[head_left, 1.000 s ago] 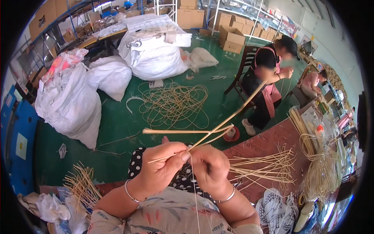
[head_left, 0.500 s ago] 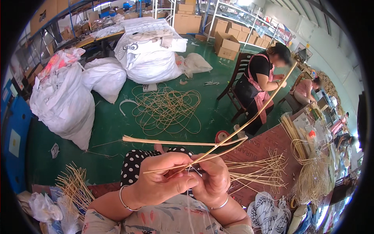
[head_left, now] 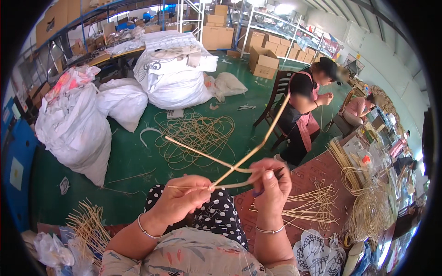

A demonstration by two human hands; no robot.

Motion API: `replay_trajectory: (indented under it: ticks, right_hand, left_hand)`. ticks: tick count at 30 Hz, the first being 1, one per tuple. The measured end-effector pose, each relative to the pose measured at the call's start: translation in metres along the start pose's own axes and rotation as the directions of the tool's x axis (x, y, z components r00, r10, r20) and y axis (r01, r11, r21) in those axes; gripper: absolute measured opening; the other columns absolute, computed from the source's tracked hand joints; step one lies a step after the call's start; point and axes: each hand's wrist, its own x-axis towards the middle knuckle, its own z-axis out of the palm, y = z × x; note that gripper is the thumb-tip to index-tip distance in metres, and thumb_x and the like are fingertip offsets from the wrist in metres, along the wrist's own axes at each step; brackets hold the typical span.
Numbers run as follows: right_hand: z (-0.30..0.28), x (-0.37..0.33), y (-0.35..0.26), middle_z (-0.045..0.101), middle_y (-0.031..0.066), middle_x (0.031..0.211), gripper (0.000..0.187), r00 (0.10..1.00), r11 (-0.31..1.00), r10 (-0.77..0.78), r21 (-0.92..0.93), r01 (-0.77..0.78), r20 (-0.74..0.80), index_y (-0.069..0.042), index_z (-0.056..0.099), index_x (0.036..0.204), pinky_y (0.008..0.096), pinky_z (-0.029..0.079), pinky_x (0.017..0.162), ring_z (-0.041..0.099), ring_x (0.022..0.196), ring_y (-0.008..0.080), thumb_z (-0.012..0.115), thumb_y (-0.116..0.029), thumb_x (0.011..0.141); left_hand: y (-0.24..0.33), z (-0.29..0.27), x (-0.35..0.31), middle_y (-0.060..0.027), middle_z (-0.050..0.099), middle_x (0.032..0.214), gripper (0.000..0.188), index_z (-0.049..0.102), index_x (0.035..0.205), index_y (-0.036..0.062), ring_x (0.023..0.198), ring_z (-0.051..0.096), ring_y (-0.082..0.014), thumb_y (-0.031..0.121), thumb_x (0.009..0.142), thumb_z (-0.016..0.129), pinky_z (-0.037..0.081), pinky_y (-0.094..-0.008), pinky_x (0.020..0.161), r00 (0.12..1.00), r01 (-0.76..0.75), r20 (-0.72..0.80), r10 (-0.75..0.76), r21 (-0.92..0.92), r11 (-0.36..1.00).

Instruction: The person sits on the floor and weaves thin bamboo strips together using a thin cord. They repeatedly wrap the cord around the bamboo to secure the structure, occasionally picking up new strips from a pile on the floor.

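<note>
My left hand (head_left: pixel 184 200) is closed, thumb and fingers pinching a joint where thin bamboo strips meet. One long bamboo strip (head_left: pixel 262 144) slants up and to the right from that pinch. Crossing it is a bent strip (head_left: pixel 195 151), which loops back near my right hand toward the joint. A thin strip end sticks out left past my left fingers. My right hand (head_left: pixel 271 184), partly blurred, is raised beside the loop with thumb and fingers curled together. Something small and dark shows in its fingers, too unclear to name.
Bundles of bamboo strips lie at left (head_left: pixel 90 225) and on the reddish board (head_left: pixel 297 179) at right. A tangled coil of cane (head_left: pixel 195 138) rests on the green floor ahead, before large white sacks (head_left: pixel 177 85). A co-worker in a pink apron (head_left: pixel 308 99) sits on a chair.
My right hand has moved away from my left, up and to the right. The bamboo strips have turned, the long one now steeper. My left hand has shifted slightly left.
</note>
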Motion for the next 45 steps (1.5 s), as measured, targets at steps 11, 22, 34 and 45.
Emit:
replay_trajectory:
  ticks: [11, 22, 34, 45]
  right_hand:
    - [0.002, -0.019, 0.002, 0.058, 0.0046, 0.068, 0.01, 0.993, 0.982, -0.065, -0.17, 0.081, 0.094, -0.003, 0.052, 0.077, 0.0174, 0.042, 0.049, 0.051, 0.055, 0.0058, 0.058, -0.007, 0.082]
    - [0.001, -0.025, -0.009, 0.056, 0.0049, 0.07, 0.009, 0.963, 0.983, -0.072, -0.146, 0.113, 0.261, -0.002, 0.052, 0.076, 0.0223, 0.041, 0.056, 0.05, 0.062, 0.0103, 0.06, -0.001, 0.078]
    - [-0.012, 0.001, -0.021, 0.061, 0.014, 0.081, 0.02, 0.805, 0.956, 0.161, 0.111, -0.27, 0.572, 0.002, 0.058, 0.086, 0.0238, 0.042, 0.054, 0.056, 0.065, 0.0139, 0.06, -0.017, 0.08]
    - [0.021, 0.009, -0.054, 0.059, 0.0145, 0.07, 0.016, 0.247, 0.957, -0.123, 0.181, -0.228, 0.961, 0.005, 0.057, 0.07, 0.0358, 0.042, 0.048, 0.057, 0.057, 0.0291, 0.059, -0.008, 0.077]
  left_hand:
    - [0.027, -0.027, 0.004, -0.0053, 0.06, 0.086, 0.027, 0.057, 0.094, -0.0001, 0.079, 0.056, -0.0118, 0.009, 0.07, 0.067, 0.044, -0.0264, 0.071, 0.944, -0.225, -0.045, 0.328, 0.638, 0.737]
    - [0.068, -0.017, 0.032, -0.0066, 0.061, 0.079, 0.022, 0.058, 0.094, -0.0041, 0.068, 0.054, -0.006, 0.011, 0.079, 0.064, 0.043, -0.0201, 0.059, 0.821, 0.108, 0.44, -0.365, 0.508, 0.854]
    - [0.061, 0.005, 0.008, -0.007, 0.059, 0.065, 0.01, 0.062, 0.08, 0.0036, 0.052, 0.056, -0.0189, 0.011, 0.074, 0.065, 0.044, -0.0272, 0.047, 0.843, -0.387, 0.531, 0.082, 0.494, 0.778]
    - [0.041, 0.019, -0.013, -0.0068, 0.056, 0.064, 0.016, 0.061, 0.086, 0.004, 0.052, 0.056, -0.0216, 0.012, 0.073, 0.065, 0.044, -0.0298, 0.045, 0.628, -0.522, 0.77, 0.112, 0.309, 0.795]
